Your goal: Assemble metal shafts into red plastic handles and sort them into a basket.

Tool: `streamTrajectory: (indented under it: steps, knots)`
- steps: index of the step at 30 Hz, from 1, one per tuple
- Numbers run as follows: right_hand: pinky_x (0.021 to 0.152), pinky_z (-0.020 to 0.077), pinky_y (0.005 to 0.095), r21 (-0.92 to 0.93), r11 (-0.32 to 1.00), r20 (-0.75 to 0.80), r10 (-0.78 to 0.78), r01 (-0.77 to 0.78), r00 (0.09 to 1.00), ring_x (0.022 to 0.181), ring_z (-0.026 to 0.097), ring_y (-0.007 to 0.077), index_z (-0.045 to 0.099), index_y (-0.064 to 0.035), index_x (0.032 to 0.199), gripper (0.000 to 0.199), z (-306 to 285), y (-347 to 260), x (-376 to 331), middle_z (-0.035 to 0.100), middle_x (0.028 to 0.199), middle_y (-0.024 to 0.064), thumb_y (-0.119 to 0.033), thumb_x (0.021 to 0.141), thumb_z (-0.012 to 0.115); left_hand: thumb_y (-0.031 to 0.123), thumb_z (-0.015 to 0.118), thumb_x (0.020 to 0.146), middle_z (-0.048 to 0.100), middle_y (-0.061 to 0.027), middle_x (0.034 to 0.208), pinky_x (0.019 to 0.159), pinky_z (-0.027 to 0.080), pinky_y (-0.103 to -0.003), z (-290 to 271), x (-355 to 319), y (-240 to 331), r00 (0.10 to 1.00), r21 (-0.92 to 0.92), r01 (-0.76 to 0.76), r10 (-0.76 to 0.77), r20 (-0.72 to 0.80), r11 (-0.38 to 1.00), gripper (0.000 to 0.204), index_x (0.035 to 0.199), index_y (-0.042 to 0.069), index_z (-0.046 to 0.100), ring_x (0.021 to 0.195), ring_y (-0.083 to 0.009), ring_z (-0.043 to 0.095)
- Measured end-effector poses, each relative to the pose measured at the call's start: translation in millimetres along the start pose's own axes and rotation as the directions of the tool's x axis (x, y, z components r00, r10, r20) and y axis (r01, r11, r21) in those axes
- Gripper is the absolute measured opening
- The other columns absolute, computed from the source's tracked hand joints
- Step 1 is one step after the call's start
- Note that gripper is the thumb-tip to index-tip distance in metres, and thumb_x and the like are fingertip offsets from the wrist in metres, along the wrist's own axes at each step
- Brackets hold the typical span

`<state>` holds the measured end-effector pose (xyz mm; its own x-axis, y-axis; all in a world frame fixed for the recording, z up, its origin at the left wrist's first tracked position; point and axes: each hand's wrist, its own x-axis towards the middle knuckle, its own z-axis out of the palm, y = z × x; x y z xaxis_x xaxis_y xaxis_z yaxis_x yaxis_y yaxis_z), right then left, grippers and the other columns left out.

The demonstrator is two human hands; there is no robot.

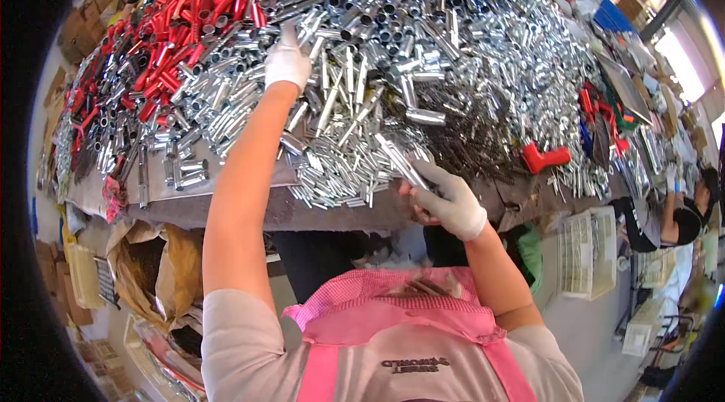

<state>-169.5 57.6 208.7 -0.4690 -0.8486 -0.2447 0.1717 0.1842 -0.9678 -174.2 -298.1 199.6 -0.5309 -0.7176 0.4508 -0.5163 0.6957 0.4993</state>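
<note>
My right hand (451, 202), in a pale glove with greyed fingers, is closed around a shiny metal tube with a slimmer stepped end (399, 159). The part pointing up and left sticks out of my grip over the table's front edge. Farther off to the left, my white-gloved left hand (288, 66) reaches into a heap of chrome tubes (355, 17). At least one of its fingers is stretched out against them; the others are partly hidden. Slim stepped metal shafts (330, 103) lie just right of that wrist, and short thin pins (332, 171) are piled nearer to me.
Red tubular parts (162, 47) cover the far left of the table (317, 214). Dark springs or screws (468, 126) and small silvery parts (540, 62) lie to the right, near a red handle-shaped piece (545, 158). White crates (587, 255) stand below. Other people work around the table.
</note>
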Motion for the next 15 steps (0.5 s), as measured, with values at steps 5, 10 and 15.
streamTrajectory:
  steps: [5,10,15]
  knots:
    - [0.075,0.0491,0.0282,-0.390,0.876,-0.157,-0.366,0.283,0.917,0.081,0.064,0.0161,0.055,-0.0045,0.123,0.040,2,13,-19,0.066,0.096,0.0115,-0.010,0.084,0.062,-0.002,0.041,0.089,0.053,-0.0194,0.103,0.080,0.053,-0.039,-45,-107,45,0.761,-0.724,0.593,-0.049,0.647,-0.353,0.039,0.126,-0.003,0.030,0.089,-0.0271,0.057]
    - [0.067,0.0505,0.0295,-0.695,0.570,-0.012,-0.619,0.438,0.786,0.070,0.062,0.0191,0.064,-0.0044,0.110,0.034,13,7,-33,0.064,0.093,0.0111,-0.007,0.077,0.068,0.019,0.045,0.097,0.051,-0.0072,0.079,0.092,0.044,-0.050,-53,-198,64,0.675,-0.610,0.506,-0.160,0.720,-0.610,0.017,0.103,0.004,0.046,0.071,-0.0220,0.053]
    - [0.062,0.0515,0.0357,-0.809,0.502,-0.014,-0.534,0.304,0.845,0.070,0.062,0.0292,0.065,-0.0123,0.108,0.032,19,-4,-60,0.061,0.084,0.0092,-0.014,0.076,0.069,0.023,0.041,0.098,0.049,-0.0044,0.075,0.093,0.043,-0.049,-57,-216,52,0.554,-0.553,0.413,-0.283,0.783,-0.723,0.019,0.090,0.007,0.047,0.069,-0.0190,0.052]
